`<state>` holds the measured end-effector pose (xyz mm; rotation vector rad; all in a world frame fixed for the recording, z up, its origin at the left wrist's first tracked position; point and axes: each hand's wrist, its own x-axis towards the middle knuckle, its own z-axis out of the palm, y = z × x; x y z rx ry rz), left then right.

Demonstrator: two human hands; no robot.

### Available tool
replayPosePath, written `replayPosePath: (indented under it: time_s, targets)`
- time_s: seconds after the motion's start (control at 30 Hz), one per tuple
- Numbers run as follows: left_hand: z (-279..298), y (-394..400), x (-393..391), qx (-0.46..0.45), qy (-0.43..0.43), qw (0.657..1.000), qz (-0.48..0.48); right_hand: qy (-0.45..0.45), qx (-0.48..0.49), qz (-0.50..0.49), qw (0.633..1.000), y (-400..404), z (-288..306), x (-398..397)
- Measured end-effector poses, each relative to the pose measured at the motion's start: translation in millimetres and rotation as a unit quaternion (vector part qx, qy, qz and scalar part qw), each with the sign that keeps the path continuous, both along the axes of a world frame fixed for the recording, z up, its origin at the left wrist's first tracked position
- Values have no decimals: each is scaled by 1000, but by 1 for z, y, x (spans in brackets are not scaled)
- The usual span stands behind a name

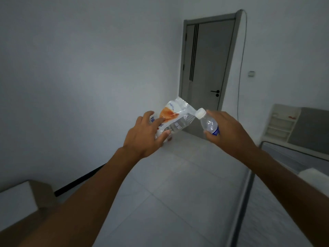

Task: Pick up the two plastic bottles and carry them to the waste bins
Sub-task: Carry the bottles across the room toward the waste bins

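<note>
My left hand [146, 136] is closed around a clear plastic bottle [179, 125] together with a crinkled white-and-orange plastic wrapper [170, 111], both held at chest height and pointing up to the right. My right hand [226, 131] grips a second clear bottle [209, 124] with a white cap and a blue label, tilted toward the left. The cap nearly touches the first bottle and the wrapper. No waste bins are visible in the head view.
A closed grey door [208, 65] with a black handle stands ahead in the corner. A bed [292, 175] with a grey headboard lies on the right. A cardboard box [23, 207] sits at the lower left. Pale floor tiles [178, 184] run ahead.
</note>
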<state>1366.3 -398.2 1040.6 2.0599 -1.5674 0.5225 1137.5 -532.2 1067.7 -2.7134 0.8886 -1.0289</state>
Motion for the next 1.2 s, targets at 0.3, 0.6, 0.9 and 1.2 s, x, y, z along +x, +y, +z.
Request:
replayPosePath:
  time_s: [0.3, 0.6, 0.9, 1.2]
  targets:
    - [30, -173, 143, 1, -24, 999, 24, -5, 19, 11, 1000, -178, 23, 132]
    - [9, -363, 273, -4, -10, 1000, -14, 9, 21, -16, 1000, -353, 0, 257]
    - [14, -555, 416, -4, 21, 999, -42, 23, -48, -30, 998, -530, 20, 396]
    - [-13, -759, 528, -11, 28, 998, -46, 24, -40, -24, 999, -736, -3, 508]
